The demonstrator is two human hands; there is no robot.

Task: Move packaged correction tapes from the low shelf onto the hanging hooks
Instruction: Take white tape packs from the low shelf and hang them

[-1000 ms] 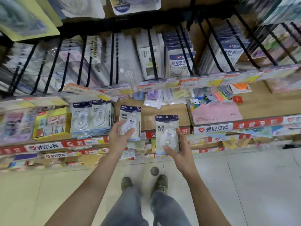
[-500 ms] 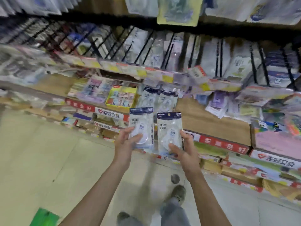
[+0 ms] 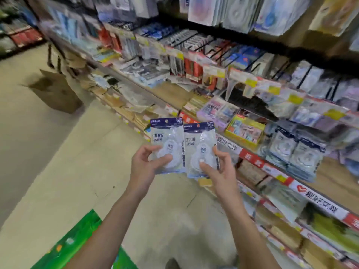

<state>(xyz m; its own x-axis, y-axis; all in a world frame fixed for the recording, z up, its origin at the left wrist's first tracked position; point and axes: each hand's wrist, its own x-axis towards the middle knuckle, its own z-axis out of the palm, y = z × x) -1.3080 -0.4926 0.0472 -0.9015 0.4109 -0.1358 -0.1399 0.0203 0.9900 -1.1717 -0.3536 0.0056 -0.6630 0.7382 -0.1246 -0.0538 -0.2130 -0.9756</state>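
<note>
I hold two packaged correction tapes upright side by side in front of me, each a clear blister pack with a dark blue header. My left hand (image 3: 144,165) pinches the left pack (image 3: 167,141) between thumb and fingers. My right hand (image 3: 217,168) grips the right pack (image 3: 200,146), thumb on its front. More packs of the same kind (image 3: 291,150) stand on the low wooden shelf (image 3: 330,179) to the right. Black hanging hooks (image 3: 303,78) full of packets run above that shelf.
The shelving runs diagonally from upper left to lower right, with red and white price strips (image 3: 318,199) along its edges. An open cardboard box (image 3: 56,92) stands on the beige tiled floor at the left. A green printed object (image 3: 77,245) lies by my feet.
My view has swung left along the aisle, so the shelf stack now sits to my right. Both hands still hold their packs and have drawn closer together.
</note>
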